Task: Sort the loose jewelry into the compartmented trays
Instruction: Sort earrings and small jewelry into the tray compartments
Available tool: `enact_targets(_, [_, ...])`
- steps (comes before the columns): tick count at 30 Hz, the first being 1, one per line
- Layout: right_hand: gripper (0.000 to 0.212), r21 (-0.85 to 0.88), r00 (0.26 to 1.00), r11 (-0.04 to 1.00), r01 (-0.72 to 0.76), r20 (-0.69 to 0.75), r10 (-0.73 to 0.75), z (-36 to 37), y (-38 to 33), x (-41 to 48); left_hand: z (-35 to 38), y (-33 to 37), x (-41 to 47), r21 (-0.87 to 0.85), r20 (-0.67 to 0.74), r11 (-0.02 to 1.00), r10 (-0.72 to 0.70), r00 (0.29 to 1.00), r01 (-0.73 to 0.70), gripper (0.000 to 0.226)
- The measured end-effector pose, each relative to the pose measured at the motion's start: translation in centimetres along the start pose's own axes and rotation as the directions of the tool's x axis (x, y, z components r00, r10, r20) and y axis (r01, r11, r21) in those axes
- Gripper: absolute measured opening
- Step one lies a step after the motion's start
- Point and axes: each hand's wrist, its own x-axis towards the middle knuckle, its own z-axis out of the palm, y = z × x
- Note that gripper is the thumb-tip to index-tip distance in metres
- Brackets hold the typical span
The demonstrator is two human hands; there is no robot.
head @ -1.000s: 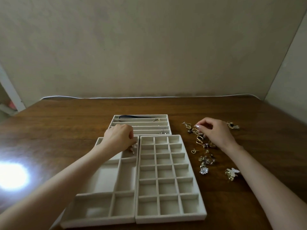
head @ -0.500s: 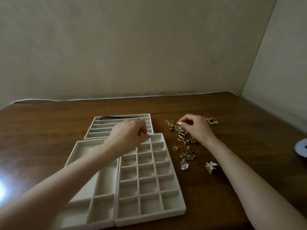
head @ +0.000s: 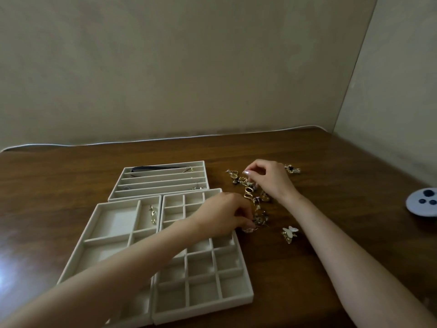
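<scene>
Three beige trays lie on the wooden table: a slotted tray at the back, a large-compartment tray at the left, a small-grid tray beside it. Gold earrings lie in one compartment of the left tray. To the right of the grid tray is the loose jewelry pile. My left hand reaches across the grid tray, with its curled fingertips pinching a silver piece at the pile's near end. At the far end, my right hand pinches a gold piece.
A black strap lies in the slotted tray's back slot. A white butterfly piece lies apart, right of the pile, and another piece lies behind my right hand. A pale round object with dark blue dots sits at the right edge. Walls close the back and right.
My left hand left the large-compartment tray, where earrings now lie, and crossed right over the grid tray to the pile. My right hand stayed on the pile. The view swung right.
</scene>
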Motion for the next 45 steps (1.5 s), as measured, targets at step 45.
enact_targets(45, [0.013,0.178,0.848,0.972,0.151,0.482,-0.220,6.1,-17.4,-10.9,-7.2,-4.5,-16.7,-0.557,0.085,0.725,-0.436,0.896,0.405,0.013])
